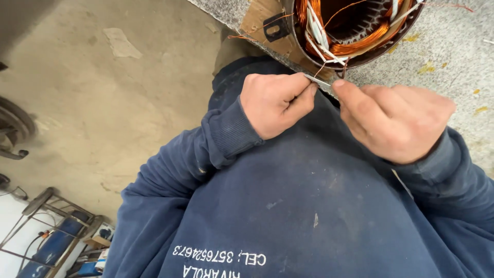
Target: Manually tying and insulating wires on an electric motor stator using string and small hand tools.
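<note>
My left hand (275, 103) and my right hand (396, 121) are held close together in front of my chest, over my dark blue sweatshirt. Between their fingertips they pinch a thin, flat grey strip (320, 81). Its far end lies just below a round motor stator (355, 31). The stator stands at the top of the view on a grey bench (453, 56). It has copper wire windings and white sleeved leads inside a dark metal shell. A thin copper wire runs from the stator down towards the strip.
A piece of cardboard (257, 20) lies under the stator at the bench edge. A concrete floor (103, 103) spreads out on the left. A metal frame with blue cylinders (56, 242) stands at the lower left. Part of a dark wheel (13, 128) shows at the left edge.
</note>
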